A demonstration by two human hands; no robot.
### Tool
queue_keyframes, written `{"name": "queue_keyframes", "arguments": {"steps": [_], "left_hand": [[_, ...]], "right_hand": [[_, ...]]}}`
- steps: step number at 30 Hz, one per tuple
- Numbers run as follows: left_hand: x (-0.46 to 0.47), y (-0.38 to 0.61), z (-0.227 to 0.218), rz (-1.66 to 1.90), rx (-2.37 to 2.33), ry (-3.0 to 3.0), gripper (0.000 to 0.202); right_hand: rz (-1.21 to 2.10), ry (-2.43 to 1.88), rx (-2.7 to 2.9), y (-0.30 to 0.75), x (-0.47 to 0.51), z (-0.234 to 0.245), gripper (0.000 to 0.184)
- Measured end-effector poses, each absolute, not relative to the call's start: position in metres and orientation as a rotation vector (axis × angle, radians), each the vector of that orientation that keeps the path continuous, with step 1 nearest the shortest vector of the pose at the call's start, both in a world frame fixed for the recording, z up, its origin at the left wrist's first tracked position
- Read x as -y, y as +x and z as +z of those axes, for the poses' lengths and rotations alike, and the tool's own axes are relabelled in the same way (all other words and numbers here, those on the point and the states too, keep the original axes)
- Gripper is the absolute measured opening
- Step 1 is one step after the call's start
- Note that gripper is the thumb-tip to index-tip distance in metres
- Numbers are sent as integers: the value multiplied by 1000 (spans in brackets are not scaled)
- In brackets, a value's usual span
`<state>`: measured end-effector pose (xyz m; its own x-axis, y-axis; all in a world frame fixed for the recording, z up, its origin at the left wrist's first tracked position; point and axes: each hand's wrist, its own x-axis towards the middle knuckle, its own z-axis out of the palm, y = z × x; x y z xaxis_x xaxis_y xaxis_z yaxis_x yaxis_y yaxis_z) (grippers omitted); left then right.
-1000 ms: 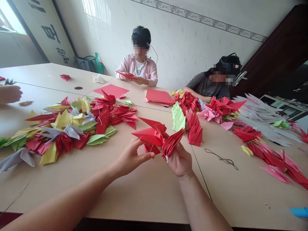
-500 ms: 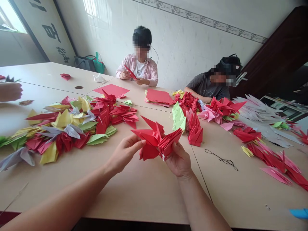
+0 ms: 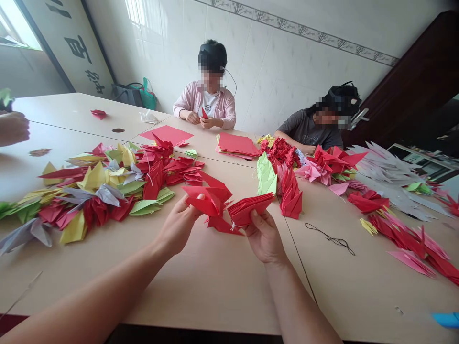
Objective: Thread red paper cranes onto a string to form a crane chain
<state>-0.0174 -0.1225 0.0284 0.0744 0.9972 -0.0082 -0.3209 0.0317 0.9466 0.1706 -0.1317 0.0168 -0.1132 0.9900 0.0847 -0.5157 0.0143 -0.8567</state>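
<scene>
Daylight streams in through the window at far left, and there's its shine on pale tiled wall, crossed by a patterned border! Dark brown door over right, broad beige table spreading below.

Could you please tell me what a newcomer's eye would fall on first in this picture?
Most likely the red folded paper in the left hand and right hand, near the middle. Next might come the colourful paper heap on the left of the table, then the person in pink and the person in dark grey at its far side.
</scene>
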Motion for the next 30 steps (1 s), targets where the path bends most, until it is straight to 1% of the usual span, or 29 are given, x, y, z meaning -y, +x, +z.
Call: {"name": "queue_keyframes", "arguments": {"steps": [4,9,19,24,27,30], "left_hand": [[124,-17,28,1276,-919,960,25],[125,-16,28,1239,-918,994,29],[132,-10,31,1247,-864,1229,22],[137,-8,30,1167,-867,1376,20],[135,-9,28,1110,-878,1409,20],[133,-9,28,1126,-900,1387,23]], "right_hand": [[1390,-758,899,169,130,16,20],[1286,-814,895,168,130,16,23],[1021,-937,951,161,133,16,25],[788,-1012,1145,158,139,13,18],[687,-1035,1278,156,142,12,18],[634,-1047,1395,154,144,10,18]]}}
